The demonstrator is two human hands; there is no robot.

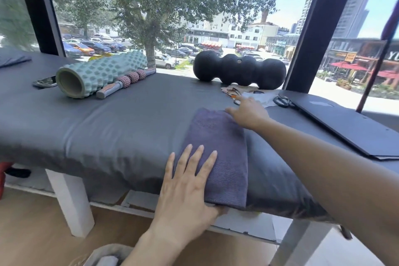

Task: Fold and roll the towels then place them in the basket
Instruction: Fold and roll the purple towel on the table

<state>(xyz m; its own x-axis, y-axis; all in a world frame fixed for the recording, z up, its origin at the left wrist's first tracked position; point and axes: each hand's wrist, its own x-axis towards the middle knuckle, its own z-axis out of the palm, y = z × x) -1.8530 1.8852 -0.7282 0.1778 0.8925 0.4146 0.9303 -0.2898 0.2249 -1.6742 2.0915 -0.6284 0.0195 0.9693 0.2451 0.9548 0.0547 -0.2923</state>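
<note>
Grey bed (108, 127), folded towel (218, 149) under flat left hand (187, 185), right hand (248, 112) at far end.

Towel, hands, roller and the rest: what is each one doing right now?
Towel: folded into a long strip, flat on the bed, not rolled.
Left hand: fingers straight, pressing the towel's near end.
Right hand: fingers relaxed, at the towel's far end.
Foam roller: lying on its side.
Laptop: closed.
Basket: on the floor, something pale inside.

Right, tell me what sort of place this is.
Probably a massage or physiotherapy room: a padded treatment table, a ridged foam roller and a black peanut-shaped roller beside a big window.
</note>
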